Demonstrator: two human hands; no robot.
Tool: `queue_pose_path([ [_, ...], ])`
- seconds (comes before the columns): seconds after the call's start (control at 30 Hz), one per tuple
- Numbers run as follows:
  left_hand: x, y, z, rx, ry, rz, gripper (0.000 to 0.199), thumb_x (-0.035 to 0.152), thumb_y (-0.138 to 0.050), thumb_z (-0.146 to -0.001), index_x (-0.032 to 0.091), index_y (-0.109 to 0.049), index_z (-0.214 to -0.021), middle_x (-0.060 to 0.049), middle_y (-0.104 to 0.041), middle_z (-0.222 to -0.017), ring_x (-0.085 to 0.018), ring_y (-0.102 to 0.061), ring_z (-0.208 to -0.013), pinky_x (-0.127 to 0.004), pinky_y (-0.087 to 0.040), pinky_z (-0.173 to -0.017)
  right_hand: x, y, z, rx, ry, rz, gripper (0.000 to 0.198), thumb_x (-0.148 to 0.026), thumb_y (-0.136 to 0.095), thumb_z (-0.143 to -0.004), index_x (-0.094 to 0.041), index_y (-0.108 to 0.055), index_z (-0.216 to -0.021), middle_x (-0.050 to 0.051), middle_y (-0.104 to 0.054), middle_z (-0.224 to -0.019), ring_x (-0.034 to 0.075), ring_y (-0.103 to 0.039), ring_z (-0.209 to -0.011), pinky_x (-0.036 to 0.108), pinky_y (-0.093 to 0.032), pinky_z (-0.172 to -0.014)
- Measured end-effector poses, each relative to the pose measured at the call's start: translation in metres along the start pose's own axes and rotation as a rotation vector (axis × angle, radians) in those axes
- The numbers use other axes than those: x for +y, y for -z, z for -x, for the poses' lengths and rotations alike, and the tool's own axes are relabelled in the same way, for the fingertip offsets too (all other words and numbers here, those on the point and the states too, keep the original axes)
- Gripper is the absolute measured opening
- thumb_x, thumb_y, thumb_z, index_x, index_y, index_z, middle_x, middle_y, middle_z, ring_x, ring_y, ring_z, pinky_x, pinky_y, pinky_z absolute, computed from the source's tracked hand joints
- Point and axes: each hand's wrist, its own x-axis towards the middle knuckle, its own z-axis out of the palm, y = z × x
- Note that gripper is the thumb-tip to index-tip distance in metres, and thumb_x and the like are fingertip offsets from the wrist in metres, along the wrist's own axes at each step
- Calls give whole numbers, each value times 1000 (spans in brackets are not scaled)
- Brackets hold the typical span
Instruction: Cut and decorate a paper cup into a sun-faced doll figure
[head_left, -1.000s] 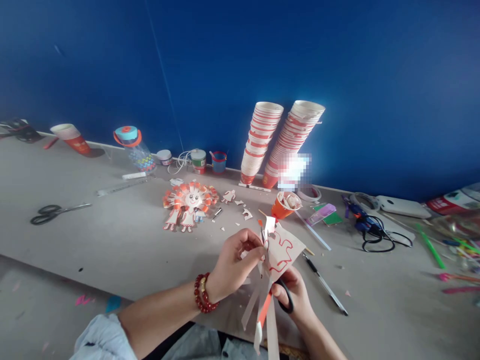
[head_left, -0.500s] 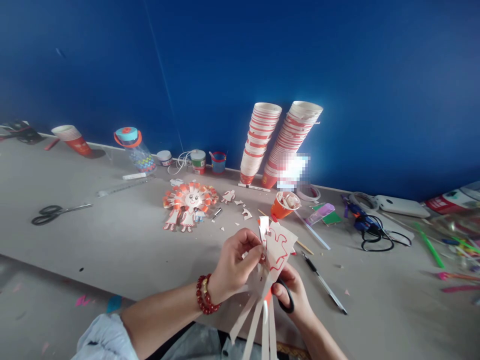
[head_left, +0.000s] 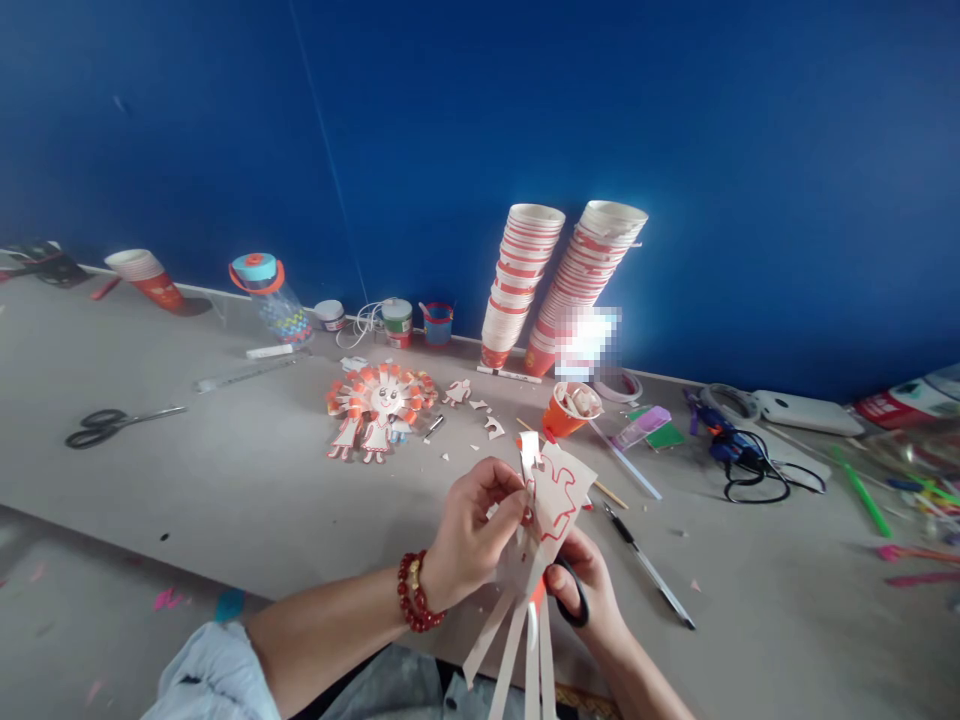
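Observation:
My left hand pinches a cut piece of white paper cup that carries a red-drawn outline. Long white strips hang down from the piece toward my lap. My right hand is closed on a pair of scissors, whose black handle loops round the fingers. The blades are mostly hidden behind the paper. Beyond my left hand lie an orange-and-white paper flower with a drawn face and small paper figures with red outlines.
Two tall stacks of paper cups lean near the blue wall. An orange cup holds paper scraps. A pen lies to the right, near a glue gun with its cord. Other scissors and a bottle are at the left.
Almost nothing differs; the whole view has shifted very slightly. Both hands keep their hold on the paper and the scissors.

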Motion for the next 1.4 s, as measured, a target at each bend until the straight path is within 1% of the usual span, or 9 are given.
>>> queue_pose_path([
  [0.17, -1, 0, -1, 11, -2, -4, 22, 36, -59, -90, 15, -55, -84, -3, -59, -75, -14, -58, -70, -26, -48, -66, 0, 0, 0, 4, -21, 31, 57, -69, -68, -70, -19, -72, -97, 2, -60, -60, 12, -44, -39, 22, -42, -35],
  [0.43, 0, -1, -1, 11, -11, -5, 22, 36, -59, -90, 16, -55, -84, -3, -59, -74, -14, -58, -69, -26, -48, -66, 2, 0, 1, 18, -23, 54, 59, -69, -67, -71, -19, -72, -103, 3, -61, -62, 12, -44, -40, 22, -43, -36],
  [0.77, -4, -1, -2, 15, -7, 1, 18, 33, -58, -91, 16, -55, -86, -3, -60, -76, -14, -59, -70, -26, -47, -66, 1, -2, 1, 13, -32, 29, 57, -67, -68, -72, -20, -71, -104, 3, -62, -64, 13, -47, -41, 23, -45, -37],
  [0.87, -3, 1, -5, 2, -7, -1, 18, 32, -59, -90, 16, -55, -84, -3, -60, -75, -14, -59, -70, -27, -48, -67, 0, -1, -1, 5, -15, 54, 57, -68, -68, -72, -19, -72, -101, 3, -62, -62, 12, -46, -39, 23, -44, -36],
  [1.0, 0, 6, -9, -21, 6, -36, 18, 32, -59, -89, 16, -56, -81, -2, -59, -74, -14, -58, -69, -26, -48, -68, -1, 2, -3, -26, -10, 53, 52, -65, -70, -71, -19, -73, -95, 2, -61, -61, 11, -44, -38, 21, -42, -35],
  [1.17, 5, 10, -11, -40, 3, -109, 21, 34, -59, -90, 16, -55, -78, -2, -58, -71, -14, -57, -66, -25, -49, -63, 1, 5, -3, -72, -67, -13, 46, -60, -74, -71, -19, -72, -93, 0, -60, -62, 10, -43, -39, 20, -41, -35],
  [1.3, 3, 9, -9, -42, -26, -113, 20, 32, -57, -91, 16, -56, -80, -3, -60, -73, -16, -60, -68, -27, -49, -65, 0, 5, -3, -73, -117, -80, 49, -61, -75, -69, -18, -71, -93, 1, -61, -65, 11, -46, -42, 21, -44, -37],
  [1.4, -1, 8, -7, -32, -32, -87, 20, 33, -56, -92, 15, -56, -82, -4, -60, -73, -16, -60, -68, -28, -49, -65, -1, 4, -3, -54, -142, -115, 49, -61, -77, -66, -18, -71, -88, 1, -61, -65, 10, -46, -43, 19, -44, -36],
])
